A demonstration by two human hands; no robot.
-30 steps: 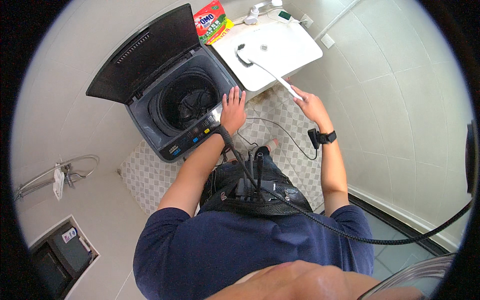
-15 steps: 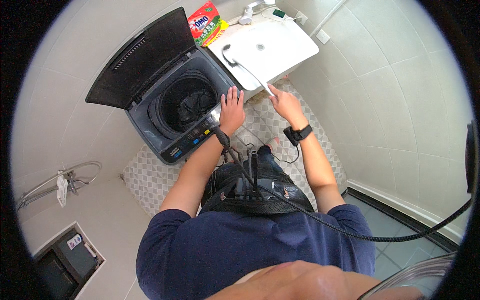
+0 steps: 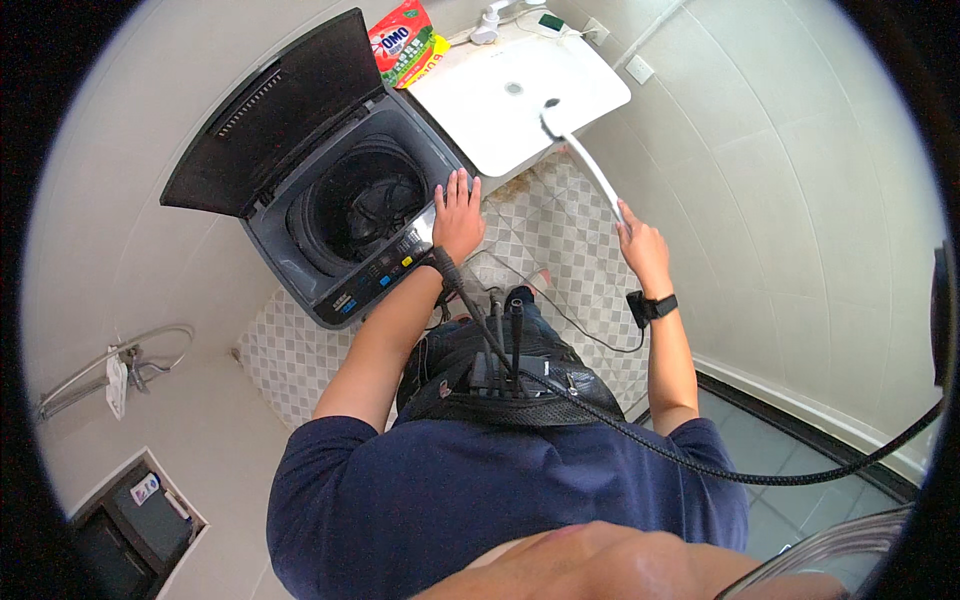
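A long white-handled brush (image 3: 592,170) with a small dark-bristled head is gripped in my right hand (image 3: 646,256), fingers wrapped round the handle's end. The head is over the right part of the white sink (image 3: 455,105); whether it touches the basin I cannot tell. My left hand (image 3: 459,224) lies flat, fingers stretched out, on the near right corner of the dark top-loading washing machine (image 3: 272,262), beside its control panel. The machine's lid (image 3: 300,110) stands raised, and its dark drum shows inside.
A red, green and yellow detergent bag (image 3: 408,45) stands behind the machine, left of the sink. A white faucet (image 3: 487,25) and a small green object (image 3: 551,22) are at the sink's back edge. A black braided cable (image 3: 690,465) crosses my body. At lower left is a wall niche (image 3: 150,525).
My right hand has moved right with the brush, taking its head from the sink's left part to the right side. My left hand stays on the washing machine.
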